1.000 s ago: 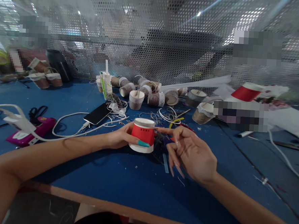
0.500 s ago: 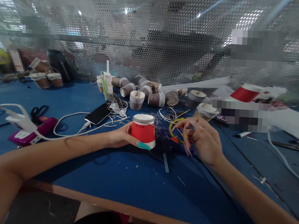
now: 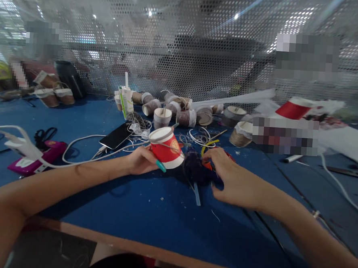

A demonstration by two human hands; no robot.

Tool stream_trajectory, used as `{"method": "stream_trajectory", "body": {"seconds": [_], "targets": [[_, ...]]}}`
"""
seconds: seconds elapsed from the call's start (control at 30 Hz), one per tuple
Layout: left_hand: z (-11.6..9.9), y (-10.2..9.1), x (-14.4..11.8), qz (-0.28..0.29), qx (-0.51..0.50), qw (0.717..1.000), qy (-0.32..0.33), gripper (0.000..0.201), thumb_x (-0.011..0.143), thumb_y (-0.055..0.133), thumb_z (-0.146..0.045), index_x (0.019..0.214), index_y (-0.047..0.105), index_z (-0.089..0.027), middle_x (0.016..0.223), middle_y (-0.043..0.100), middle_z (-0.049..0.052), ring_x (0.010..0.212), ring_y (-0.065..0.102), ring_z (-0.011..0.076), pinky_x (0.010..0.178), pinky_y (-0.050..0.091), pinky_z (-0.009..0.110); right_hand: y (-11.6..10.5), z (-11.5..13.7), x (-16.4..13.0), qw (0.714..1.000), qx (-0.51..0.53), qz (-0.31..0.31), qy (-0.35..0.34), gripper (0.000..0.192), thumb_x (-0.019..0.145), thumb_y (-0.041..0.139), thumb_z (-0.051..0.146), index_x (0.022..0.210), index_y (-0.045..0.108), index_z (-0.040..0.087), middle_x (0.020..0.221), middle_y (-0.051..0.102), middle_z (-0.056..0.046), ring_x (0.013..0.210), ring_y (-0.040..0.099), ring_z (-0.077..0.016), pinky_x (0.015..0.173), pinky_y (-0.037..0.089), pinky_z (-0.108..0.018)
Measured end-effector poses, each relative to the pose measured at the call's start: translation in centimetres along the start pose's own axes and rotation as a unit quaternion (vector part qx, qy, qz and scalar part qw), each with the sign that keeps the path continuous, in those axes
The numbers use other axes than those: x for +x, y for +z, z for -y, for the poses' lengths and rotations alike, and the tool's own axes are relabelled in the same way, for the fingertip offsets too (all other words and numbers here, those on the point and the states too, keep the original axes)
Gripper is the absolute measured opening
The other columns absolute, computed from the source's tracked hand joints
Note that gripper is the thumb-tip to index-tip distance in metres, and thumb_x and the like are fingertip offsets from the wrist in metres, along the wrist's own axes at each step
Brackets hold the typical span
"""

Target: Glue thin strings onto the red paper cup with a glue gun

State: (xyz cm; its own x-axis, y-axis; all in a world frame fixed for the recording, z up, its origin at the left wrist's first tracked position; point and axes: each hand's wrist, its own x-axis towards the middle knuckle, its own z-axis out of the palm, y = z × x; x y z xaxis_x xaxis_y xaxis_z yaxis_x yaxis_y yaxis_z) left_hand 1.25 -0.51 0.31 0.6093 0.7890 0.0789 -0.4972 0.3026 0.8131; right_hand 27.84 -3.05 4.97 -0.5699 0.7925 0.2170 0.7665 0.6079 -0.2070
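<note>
My left hand (image 3: 143, 161) grips a small red paper cup (image 3: 165, 148) with a white rim, upside down and tilted to the left, just above the blue table (image 3: 150, 213). My right hand (image 3: 233, 181) lies palm down on a pile of dark purple scraps (image 3: 195, 170), its fingertips on something orange and red at the pile's top; what they hold, if anything, is hidden. A yellow strip (image 3: 208, 146) curls just beyond the fingers.
Several twine-wrapped cups (image 3: 180, 112) lie at the back by a perforated metal screen (image 3: 184, 41). A phone (image 3: 115, 136) on a white cable (image 3: 81, 144), a pink device (image 3: 34, 159) and black scissors (image 3: 45, 134) sit on the left. A red cup (image 3: 294, 109) stands far right.
My left hand has lifted the red cup and tilted it leftwards. My right hand moved away from the cup and came down onto the scrap pile.
</note>
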Motion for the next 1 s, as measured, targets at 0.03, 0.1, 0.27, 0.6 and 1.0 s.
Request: {"method": "stream_trajectory", "body": {"seconds": [0.03,0.1,0.27,0.6,1.0], "targets": [[0.0,-0.1,0.0,0.01,-0.008,1.0,-0.014,0.075,0.046,0.062,-0.005,0.119,0.062,-0.022,0.118,0.07,0.006,0.115,0.062,0.029,0.094,0.05,0.041,0.3,0.2,0.1,1.0,-0.027,0.004,0.003,0.038,0.054,0.059,0.013,0.089,0.046,0.022,0.094,0.056,-0.008,0.075,0.06,-0.0222,0.056,0.048,-0.031],[0.0,-0.5,-0.1,0.029,-0.032,0.998,-0.045,0.071,0.049,0.061,-0.006,0.118,0.062,-0.02,0.118,0.071,0.008,0.112,0.064,0.0279,0.096,0.049,0.042,0.9,0.6,0.4,0.997,-0.067,0.028,0.01,0.036,0.056,0.055,0.012,0.088,0.042,0.022,0.092,0.055,-0.009,0.079,0.059,-0.0249,0.059,0.048,-0.034],[-0.3,-1.4,0.0,0.064,-0.125,0.985,-0.103,0.064,0.056,0.059,-0.011,0.12,0.06,-0.015,0.107,0.074,0.009,0.105,0.067,0.0245,0.097,0.047,0.044,1.6,0.5,1.2,0.997,-0.076,-0.018,0.002,0.029,0.061,0.055,0.015,0.083,0.038,0.023,0.084,0.055,-0.009,0.086,0.055,-0.0295,0.07,0.048,-0.041],[-0.2,-0.7,0.2,0.024,-0.06,0.997,-0.044,0.059,0.049,0.064,-0.005,0.106,0.066,-0.019,0.101,0.073,0.005,0.102,0.065,0.0249,0.094,0.047,0.041,1.0,0.0,1.4,0.969,0.119,-0.16,0.144,0.024,0.083,0.057,0.036,0.099,0.045,0.022,0.064,0.063,-0.002,0.051,0.063,-0.0234,0.055,0.048,-0.037],[0.7,-0.2,0.3,-0.03,0.007,0.999,-0.014,0.053,0.045,0.085,-0.005,0.094,0.068,-0.016,0.085,0.071,0.003,0.08,0.065,0.0158,0.078,0.049,0.029,1.1,1.8,-0.2,0.897,0.385,-0.199,0.088,0.046,0.083,0.065,0.055,0.051,0.052,0.024,0.035,0.049,0.003,0.03,0.052,-0.0167,0.037,0.052,-0.034]]}}
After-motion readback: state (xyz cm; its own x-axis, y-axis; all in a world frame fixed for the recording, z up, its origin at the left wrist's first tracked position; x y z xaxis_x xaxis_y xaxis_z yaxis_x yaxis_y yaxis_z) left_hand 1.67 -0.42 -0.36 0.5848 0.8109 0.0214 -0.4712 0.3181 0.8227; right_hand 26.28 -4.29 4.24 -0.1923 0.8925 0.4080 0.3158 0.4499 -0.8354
